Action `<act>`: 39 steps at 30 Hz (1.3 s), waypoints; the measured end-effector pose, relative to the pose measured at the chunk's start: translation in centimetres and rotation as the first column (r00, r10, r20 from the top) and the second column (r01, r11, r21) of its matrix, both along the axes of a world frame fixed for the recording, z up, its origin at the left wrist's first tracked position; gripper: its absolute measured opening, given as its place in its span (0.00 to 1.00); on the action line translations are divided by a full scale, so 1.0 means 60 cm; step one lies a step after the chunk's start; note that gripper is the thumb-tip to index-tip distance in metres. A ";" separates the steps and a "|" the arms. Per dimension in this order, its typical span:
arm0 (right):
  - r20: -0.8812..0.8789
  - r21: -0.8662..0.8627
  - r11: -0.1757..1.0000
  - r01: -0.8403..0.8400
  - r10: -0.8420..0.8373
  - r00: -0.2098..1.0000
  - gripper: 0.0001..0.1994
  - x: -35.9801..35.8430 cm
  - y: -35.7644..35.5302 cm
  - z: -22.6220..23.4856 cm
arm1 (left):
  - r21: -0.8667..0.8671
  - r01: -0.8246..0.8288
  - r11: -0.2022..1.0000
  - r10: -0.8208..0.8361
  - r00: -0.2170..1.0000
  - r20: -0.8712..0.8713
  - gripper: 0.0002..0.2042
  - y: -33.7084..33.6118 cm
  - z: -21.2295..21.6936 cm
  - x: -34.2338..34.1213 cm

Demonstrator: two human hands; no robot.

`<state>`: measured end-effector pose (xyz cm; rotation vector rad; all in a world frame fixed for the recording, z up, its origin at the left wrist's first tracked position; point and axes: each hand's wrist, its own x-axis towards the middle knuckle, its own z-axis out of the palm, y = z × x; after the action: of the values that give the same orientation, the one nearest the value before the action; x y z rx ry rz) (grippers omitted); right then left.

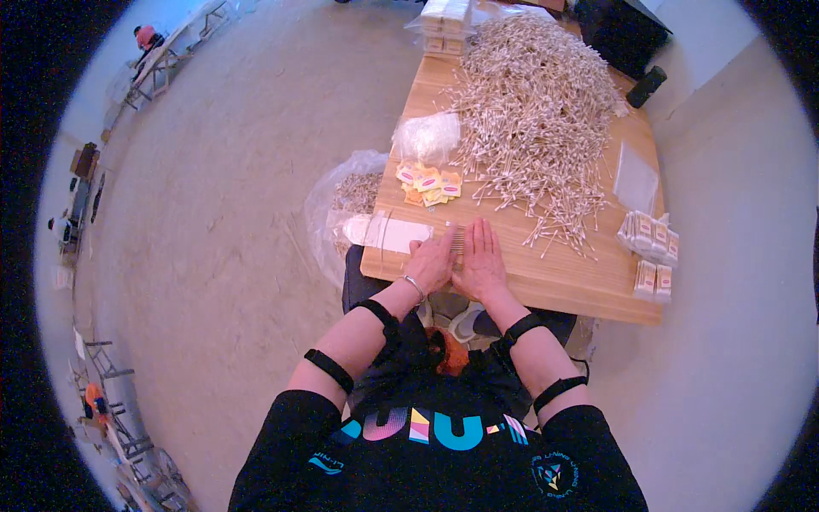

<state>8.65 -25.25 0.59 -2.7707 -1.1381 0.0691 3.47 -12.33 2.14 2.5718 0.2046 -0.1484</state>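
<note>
Your left hand (pixel 432 263) and right hand (pixel 483 261) lie flat and open at the near table (pixel 589 286) edge, palms pressing a small row of cotton swabs (pixel 458 236) together between them. By my judgement little is done: a big swab heap (pixel 533 107) remains, with few filled packs (pixel 653 247) at right and orange-yellow labels (pixel 429 183) at left.

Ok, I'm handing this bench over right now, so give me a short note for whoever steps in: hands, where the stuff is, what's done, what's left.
Left hand and right hand: both flat on the wooden table, palms facing, pressing a small bundle of cotton swabs between them.
Loose swab pile: large, across the far half of the table.
Small orange-and-yellow packets: just beyond the left hand. Clear sleeve: at the left edge.
Filled packs: stacked at the right edge; more at the far end.
Done: those stacks. Left: the bundle is not bagged, and most swabs remain loose.
</note>
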 end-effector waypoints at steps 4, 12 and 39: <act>0.013 -0.025 1.000 0.003 -0.003 1.000 0.41 0.000 0.000 -0.001 | 0.062 0.003 0.998 -0.005 0.999 0.039 0.32 -0.002 -0.008 0.004; -0.012 -0.024 1.000 0.002 -0.002 1.000 0.39 0.002 -0.003 0.000 | 0.097 0.026 0.995 -0.016 0.995 -0.097 0.33 -0.005 0.005 0.017; 0.025 0.354 0.850 0.391 -0.426 0.904 0.27 0.050 -0.069 0.003 | 0.053 -0.008 0.999 -0.001 0.987 0.160 0.23 -0.002 -0.026 0.002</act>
<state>11.68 -29.39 0.76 -2.6483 -0.4865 -0.2949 3.56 -12.44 0.55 2.6212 0.1548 0.0660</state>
